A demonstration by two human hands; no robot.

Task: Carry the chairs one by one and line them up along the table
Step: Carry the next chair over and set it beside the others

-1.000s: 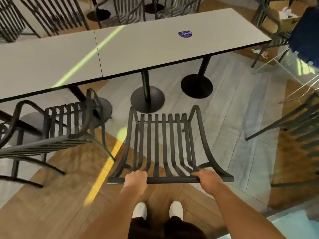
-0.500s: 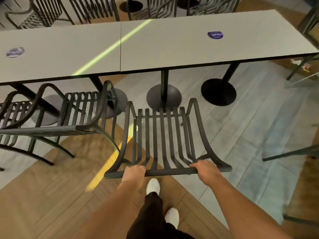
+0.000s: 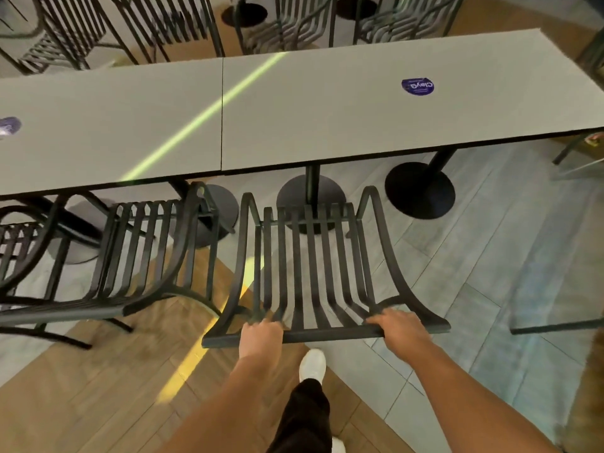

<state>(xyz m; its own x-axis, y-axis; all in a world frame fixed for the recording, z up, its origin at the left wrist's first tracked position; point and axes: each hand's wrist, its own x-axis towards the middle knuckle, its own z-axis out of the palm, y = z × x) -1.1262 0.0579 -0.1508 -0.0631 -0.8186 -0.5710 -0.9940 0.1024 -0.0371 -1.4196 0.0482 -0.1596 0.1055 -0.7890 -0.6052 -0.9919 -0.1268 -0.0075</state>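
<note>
Both the left hand (image 3: 260, 335) and right hand (image 3: 400, 330) gripped, fingers curled, the top rail of a black slatted metal chair (image 3: 310, 266) near the long grey table's (image 3: 294, 119) near edge.

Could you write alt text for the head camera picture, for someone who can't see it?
Seen from above, a person's left hand and right hand grip the top rail of a black slatted chair facing a long grey table. Another matching chair stands to its left at the table, over wood and tile flooring.
</note>
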